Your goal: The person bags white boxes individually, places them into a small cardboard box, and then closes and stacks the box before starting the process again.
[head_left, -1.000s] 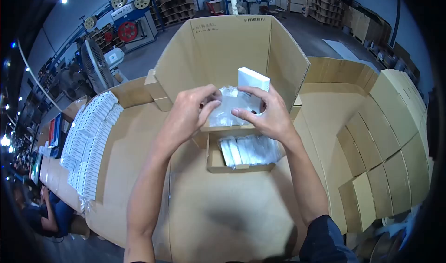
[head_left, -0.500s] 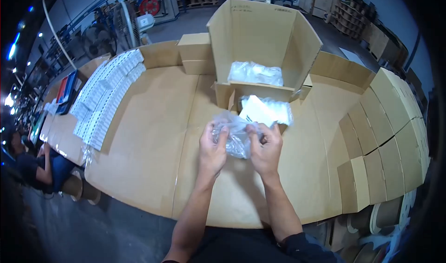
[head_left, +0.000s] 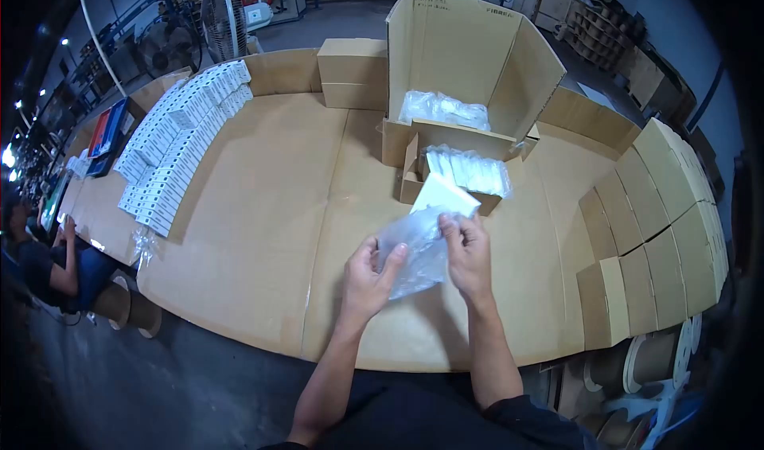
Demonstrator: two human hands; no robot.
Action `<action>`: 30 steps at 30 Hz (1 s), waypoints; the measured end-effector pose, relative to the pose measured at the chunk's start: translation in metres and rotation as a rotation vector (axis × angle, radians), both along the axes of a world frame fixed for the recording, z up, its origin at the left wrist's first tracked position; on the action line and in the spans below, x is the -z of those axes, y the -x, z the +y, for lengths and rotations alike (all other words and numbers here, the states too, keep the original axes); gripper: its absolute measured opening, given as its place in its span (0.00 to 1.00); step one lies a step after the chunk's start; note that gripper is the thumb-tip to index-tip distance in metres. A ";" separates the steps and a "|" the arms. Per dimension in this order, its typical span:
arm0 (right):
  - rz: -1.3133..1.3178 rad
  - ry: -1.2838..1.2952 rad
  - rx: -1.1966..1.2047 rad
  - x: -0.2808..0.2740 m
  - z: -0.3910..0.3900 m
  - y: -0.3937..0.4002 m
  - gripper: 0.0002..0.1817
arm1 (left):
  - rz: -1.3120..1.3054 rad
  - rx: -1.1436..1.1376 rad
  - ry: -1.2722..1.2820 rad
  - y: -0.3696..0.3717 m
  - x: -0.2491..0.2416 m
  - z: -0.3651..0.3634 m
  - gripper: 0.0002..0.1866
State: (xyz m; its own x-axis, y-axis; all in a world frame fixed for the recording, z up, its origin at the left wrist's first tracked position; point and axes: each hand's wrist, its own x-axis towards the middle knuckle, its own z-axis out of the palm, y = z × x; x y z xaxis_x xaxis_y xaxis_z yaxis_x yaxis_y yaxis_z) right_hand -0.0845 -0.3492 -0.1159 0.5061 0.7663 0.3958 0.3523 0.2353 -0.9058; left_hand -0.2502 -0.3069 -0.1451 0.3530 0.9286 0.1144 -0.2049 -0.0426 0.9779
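Observation:
A clear plastic bag (head_left: 415,261) is stretched between my two hands over the table. My left hand (head_left: 371,273) pinches its left edge, thumb on top. My right hand (head_left: 466,256) is closed on the bag's upper right, thumb pressed down. A flat white piece (head_left: 442,195) shows just beyond the bag's upper edge, beside my right fingertips; its lower part is behind the bag. Past it, a small open carton (head_left: 411,186) holds a row of clear-wrapped white packs (head_left: 468,170).
Behind stands a tall open carton (head_left: 458,44) with plastic-wrapped contents. Rows of small white boxes (head_left: 179,144) line the left side. Brown cartons (head_left: 656,235) are stacked along the right edge. A seated person (head_left: 56,263) is at far left.
The bunched bag has been spread out flat between my hands. The white piece has shifted off the wrapped packs, nearer to the bag. The view has tilted slightly down.

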 end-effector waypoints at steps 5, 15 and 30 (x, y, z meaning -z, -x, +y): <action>-0.027 0.254 -0.018 -0.011 -0.020 0.015 0.19 | 0.123 -0.253 -0.081 -0.006 -0.001 -0.003 0.16; 0.136 0.414 -0.257 0.015 -0.048 0.009 0.18 | 0.188 -0.369 -0.044 -0.001 0.010 0.004 0.28; -0.072 0.179 0.073 0.005 -0.046 0.033 0.08 | 0.448 -0.579 -0.525 0.014 -0.002 -0.004 0.17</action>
State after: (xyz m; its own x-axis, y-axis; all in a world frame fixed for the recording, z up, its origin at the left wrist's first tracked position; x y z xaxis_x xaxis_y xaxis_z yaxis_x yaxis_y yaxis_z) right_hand -0.1171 -0.3949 -0.1210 0.5378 0.7903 0.2935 0.4279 0.0441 -0.9028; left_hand -0.2645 -0.3105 -0.1426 -0.0407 0.8417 0.5384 0.3829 -0.4846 0.7865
